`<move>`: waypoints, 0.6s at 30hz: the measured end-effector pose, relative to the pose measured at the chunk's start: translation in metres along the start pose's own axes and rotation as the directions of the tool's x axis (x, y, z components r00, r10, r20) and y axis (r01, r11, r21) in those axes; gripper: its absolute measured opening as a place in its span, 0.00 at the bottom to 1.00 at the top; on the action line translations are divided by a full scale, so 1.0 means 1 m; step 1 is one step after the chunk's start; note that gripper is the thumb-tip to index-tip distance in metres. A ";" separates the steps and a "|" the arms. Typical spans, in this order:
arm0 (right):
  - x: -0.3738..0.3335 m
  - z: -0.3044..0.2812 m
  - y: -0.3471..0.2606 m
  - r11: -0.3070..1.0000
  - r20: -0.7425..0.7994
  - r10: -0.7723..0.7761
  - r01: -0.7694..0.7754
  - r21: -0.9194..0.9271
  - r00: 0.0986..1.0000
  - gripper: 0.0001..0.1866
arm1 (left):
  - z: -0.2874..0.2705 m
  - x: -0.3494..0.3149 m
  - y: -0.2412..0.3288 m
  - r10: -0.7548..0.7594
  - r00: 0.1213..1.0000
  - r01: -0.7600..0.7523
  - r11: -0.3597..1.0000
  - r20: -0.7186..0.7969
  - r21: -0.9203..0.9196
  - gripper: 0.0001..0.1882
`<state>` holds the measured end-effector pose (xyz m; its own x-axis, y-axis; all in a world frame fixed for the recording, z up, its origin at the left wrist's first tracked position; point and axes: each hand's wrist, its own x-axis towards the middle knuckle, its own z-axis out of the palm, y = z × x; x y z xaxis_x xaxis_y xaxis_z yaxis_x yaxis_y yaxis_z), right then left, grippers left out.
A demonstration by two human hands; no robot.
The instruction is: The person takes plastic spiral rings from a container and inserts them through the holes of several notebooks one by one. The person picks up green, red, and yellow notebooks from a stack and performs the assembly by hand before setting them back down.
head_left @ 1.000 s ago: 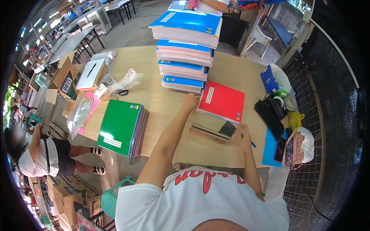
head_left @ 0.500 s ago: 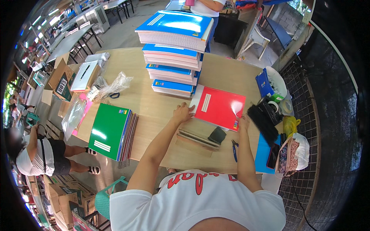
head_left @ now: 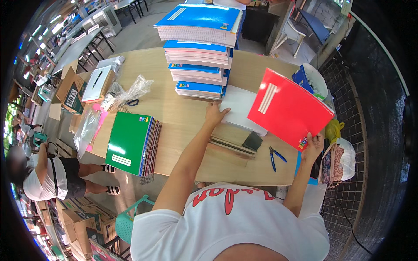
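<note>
My right hand [head_left: 312,147] grips the lower corner of a red notebook cover [head_left: 289,111], raised and tilted above the right side of the table. A row of small holes or coils runs along its right edge. My left hand [head_left: 217,113] rests on the table with thumb and fingers apart, at the left edge of a white stack of sheets [head_left: 239,106]. Directly behind stands a tall pile of blue-covered notebooks [head_left: 198,26]. Nearer me lie a worn wooden block [head_left: 230,146] with a dark pad on it and blue-handled pliers [head_left: 275,157].
Green spiral notebooks [head_left: 128,141] are stacked at the table's left edge. Behind them are plastic wrap [head_left: 135,93], scissors [head_left: 132,102] and an open carton [head_left: 72,93]. A white tub [head_left: 320,78] and a patterned bag [head_left: 333,163] stand right. Another person [head_left: 52,169] is at far left.
My right hand has lifted the red cover off the white sheets and carried it to the right, tilting it. The left hand stays by the sheets' left edge. My view has shifted slightly.
</note>
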<state>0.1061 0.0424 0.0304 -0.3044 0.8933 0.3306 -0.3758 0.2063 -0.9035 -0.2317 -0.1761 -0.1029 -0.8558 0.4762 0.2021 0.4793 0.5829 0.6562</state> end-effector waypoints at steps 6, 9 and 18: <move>-0.032 -0.063 -0.034 0.994 -0.176 -0.053 0.035 -0.100 0.983 0.12 | 0.009 0.027 -0.021 -0.199 0.953 0.207 0.978 0.227 -0.008 0.27; -0.049 -0.089 -0.046 0.999 -0.207 -0.028 0.024 -0.024 0.978 0.12 | 0.013 0.023 -0.011 -0.131 0.987 0.118 0.984 0.095 0.133 0.20; -0.056 -0.092 -0.008 0.939 -0.027 0.188 -0.172 0.298 0.982 0.12 | 0.008 0.028 -0.006 -0.246 0.923 0.268 0.963 0.297 -0.036 0.11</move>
<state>0.2065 0.0273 -0.0059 -0.3458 0.9267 0.1474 -0.5613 -0.0784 -0.8239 -0.2566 -0.1614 -0.1070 -0.8495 0.4918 -0.1911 0.2247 0.6649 0.7123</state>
